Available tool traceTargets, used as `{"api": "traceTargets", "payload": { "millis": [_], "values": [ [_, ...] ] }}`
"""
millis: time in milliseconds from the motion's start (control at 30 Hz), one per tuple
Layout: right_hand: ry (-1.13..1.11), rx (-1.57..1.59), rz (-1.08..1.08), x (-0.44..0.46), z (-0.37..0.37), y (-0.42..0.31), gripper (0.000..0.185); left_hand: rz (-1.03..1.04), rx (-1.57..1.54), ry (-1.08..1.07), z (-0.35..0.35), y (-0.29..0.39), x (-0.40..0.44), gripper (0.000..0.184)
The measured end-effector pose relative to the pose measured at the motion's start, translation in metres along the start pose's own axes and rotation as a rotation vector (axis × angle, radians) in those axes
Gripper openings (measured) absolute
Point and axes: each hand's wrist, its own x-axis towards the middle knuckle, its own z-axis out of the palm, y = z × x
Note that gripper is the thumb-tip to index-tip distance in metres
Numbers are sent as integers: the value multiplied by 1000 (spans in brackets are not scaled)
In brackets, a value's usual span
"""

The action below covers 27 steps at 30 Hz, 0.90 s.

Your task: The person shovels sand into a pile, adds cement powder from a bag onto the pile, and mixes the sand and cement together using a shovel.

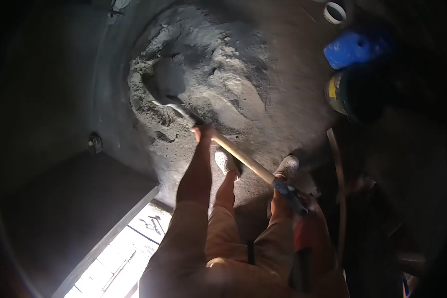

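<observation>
A shovel point(246, 160) with a pale wooden shaft runs slantwise across the middle of the head view. My left hand point(203, 133) is wrapped round the shaft low down, close to the metal neck. At the upper end, my right hand point(308, 202) is closed on the dark grip, partly lost in shadow. The shovel blade point(166, 79) lies in a heap of grey powdery mix point(223, 64), at its left part. Some of the blade's edge blurs into the heap.
Both my feet, in light clogs point(226, 163), stand just below the heap. On the right are a blue container point(350, 48), a dark bucket with a yellow label point(335, 93) and a white-rimmed pot point(335, 13). A wall point(109, 89) rises on the left, above a bright opening point(119, 258).
</observation>
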Motion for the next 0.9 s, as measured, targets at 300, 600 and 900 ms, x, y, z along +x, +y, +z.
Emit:
{"api": "traceTargets", "payload": {
  "millis": [300,600,900],
  "values": [
    [429,73,-533,-112,-25,-44,7,-195,-802,-599,6,-9,-71,24],
    [1236,71,-524,-246,-159,55,14,-473,-593,-978,243,-1,-302,31],
    [1575,173,-211,-187,-100,-9,14,-345,-472,-1115,371,66,-295,19]
  ]
}}
